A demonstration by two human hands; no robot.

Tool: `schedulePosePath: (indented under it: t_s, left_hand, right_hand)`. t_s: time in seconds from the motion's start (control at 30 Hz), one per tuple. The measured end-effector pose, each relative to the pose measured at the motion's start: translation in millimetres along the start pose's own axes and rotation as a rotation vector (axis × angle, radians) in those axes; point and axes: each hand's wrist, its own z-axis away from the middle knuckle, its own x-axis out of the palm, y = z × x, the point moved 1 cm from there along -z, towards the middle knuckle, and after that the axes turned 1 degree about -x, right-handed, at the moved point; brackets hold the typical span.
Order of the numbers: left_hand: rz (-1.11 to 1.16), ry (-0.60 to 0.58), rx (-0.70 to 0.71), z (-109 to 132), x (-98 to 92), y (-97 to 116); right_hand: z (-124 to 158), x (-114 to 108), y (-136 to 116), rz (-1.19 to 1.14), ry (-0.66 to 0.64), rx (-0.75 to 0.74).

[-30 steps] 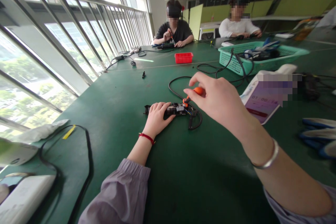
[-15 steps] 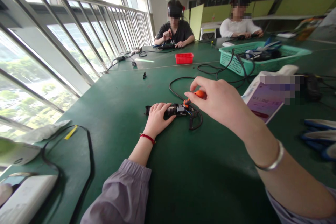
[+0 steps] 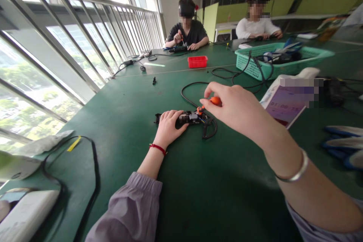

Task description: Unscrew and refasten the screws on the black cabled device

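On the green table lies a black power tool with its casing opened [image 3: 185, 117], coloured wires and metal parts showing at its right end. My left hand [image 3: 169, 124] is wrapped over its middle and presses it to the table. Above the right end, my right hand [image 3: 231, 107] grips a screwdriver [image 3: 216, 101] by its orange handle. The screwdriver slants down to the left, and its tip is at the exposed inner parts. Whether the tip sits in a screw is too small to tell. A black cord [image 3: 183, 91] loops away from the tool.
A teal basket [image 3: 255, 67] with cords and gloves stands at the back right. Nearer are a propped phone [image 3: 292, 104] and gloves [image 3: 344, 147]. A small red tray [image 3: 197, 62] sits farther back. Two people work across the table. A black strap [image 3: 95, 170] and white box lie left.
The whole view has shifted slightly. Both hands keep their places on the tool and the screwdriver; no clear movement of either shows.
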Motion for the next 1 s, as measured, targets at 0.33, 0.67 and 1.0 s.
schedulePosePath:
  t_s: [0.33, 0.67, 1.0]
  left_hand:
    - [0.006, 0.017, 0.006, 0.5, -0.4, 0.1]
    - [0.009, 0.015, 0.000, 0.4, -3.0, 0.9]
    - [0.012, 0.005, 0.002, 0.7, -1.0, -0.7]
  right_hand:
    - [1.5, 0.2, -3.2, -0.033, 0.052, -0.082]
    - [-3.0, 0.4, -7.8, 0.004, -0.040, -0.013]
    - [-2.0, 4.4, -9.8, -0.045, -0.040, -0.061]
